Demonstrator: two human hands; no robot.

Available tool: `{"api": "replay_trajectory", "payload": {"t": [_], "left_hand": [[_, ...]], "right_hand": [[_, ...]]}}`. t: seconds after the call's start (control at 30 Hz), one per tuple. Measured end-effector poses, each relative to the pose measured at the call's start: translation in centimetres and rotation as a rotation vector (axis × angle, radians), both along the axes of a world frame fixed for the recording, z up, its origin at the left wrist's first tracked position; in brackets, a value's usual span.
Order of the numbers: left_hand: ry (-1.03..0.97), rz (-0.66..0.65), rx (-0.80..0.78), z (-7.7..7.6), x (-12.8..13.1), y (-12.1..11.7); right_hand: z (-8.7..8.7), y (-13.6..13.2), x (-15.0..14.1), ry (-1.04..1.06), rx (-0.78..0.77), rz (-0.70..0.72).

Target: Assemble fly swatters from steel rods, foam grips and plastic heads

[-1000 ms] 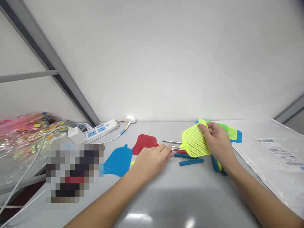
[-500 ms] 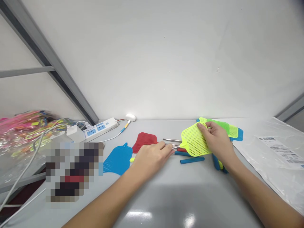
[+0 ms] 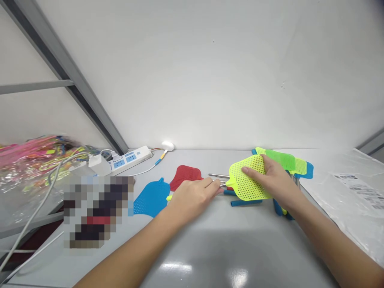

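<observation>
1. The right hand (image 3: 273,180) grips the yellow fly swatter (image 3: 247,178) by its mesh head, right of centre, with the fingers spread across the top of the mesh.
2. The left hand (image 3: 192,200) lies at lower centre, its fingers pressed together, with the fingertips (image 3: 213,183) at the steel rods (image 3: 219,176). Whether they pinch a rod, I cannot tell.
3. The swatter's short neck points left, toward those rods.
4. A red swatter head (image 3: 183,178) and a blue swatter head (image 3: 151,198) lie on the grey table (image 3: 210,256) left of the hands.
5. A green swatter head (image 3: 280,160) and blue plastic tubes (image 3: 246,203) lie near the right hand.
6. A power strip (image 3: 129,158) sits at the back, left of centre.
7. A plastic bag of colourful items (image 3: 30,160) lies at far left.
8. A labelled plastic sheet (image 3: 351,192) lies at far right.
</observation>
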State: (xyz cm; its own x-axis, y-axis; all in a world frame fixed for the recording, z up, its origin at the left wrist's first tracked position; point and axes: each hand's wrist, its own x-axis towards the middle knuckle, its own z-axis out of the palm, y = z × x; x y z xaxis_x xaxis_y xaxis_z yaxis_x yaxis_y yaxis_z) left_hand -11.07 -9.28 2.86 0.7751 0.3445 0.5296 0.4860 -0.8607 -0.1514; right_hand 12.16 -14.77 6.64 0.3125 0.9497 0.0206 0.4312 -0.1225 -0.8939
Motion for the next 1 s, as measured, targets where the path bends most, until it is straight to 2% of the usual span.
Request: {"api": "replay_trajectory", "payload": {"t": [0.1,0.37,0.53,1.0], "left_hand": [[0.011,-0.016,0.013,0.00,-0.02,-0.12],[0.067,-0.003,0.065,0.39,-0.28,-0.19],[0.076,0.000,0.103,0.45,-0.31,-0.16],[0.081,-0.002,0.163,0.72,-0.33,0.31]], "right_hand": [[-0.41,-0.04,-0.03,-0.007,0.035,0.034],[-1.04,0.06,-0.06,-0.045,0.059,0.002],[-0.93,-0.01,-0.21,-0.044,0.016,-0.006],[-0.51,-0.02,-0.85,0.190,-0.170,0.010]]}}
